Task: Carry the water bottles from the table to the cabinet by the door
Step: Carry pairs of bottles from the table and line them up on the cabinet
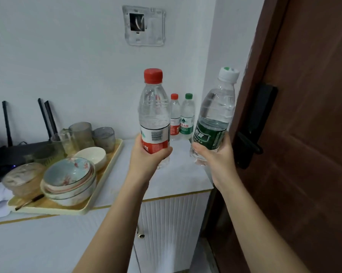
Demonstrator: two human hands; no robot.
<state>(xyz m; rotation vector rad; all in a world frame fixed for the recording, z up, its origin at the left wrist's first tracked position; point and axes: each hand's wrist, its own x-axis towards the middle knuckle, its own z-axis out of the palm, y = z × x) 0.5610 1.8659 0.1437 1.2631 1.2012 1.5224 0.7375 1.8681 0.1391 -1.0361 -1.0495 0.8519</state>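
Above cabinet top (178, 174), left hand (146, 160) grips red-capped bottle (154, 107), right hand (217, 156) grips white-capped bottle (215, 115), both aloft; placing step, next likely lowering each upright beside standing pair (185, 119) at 12 o'clock.

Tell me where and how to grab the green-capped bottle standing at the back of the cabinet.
Grip the green-capped bottle around its body just above the label, coming from the front. It stands upright near the wall, with the small red-capped bottle close on its left, so the front is probably the freest side.
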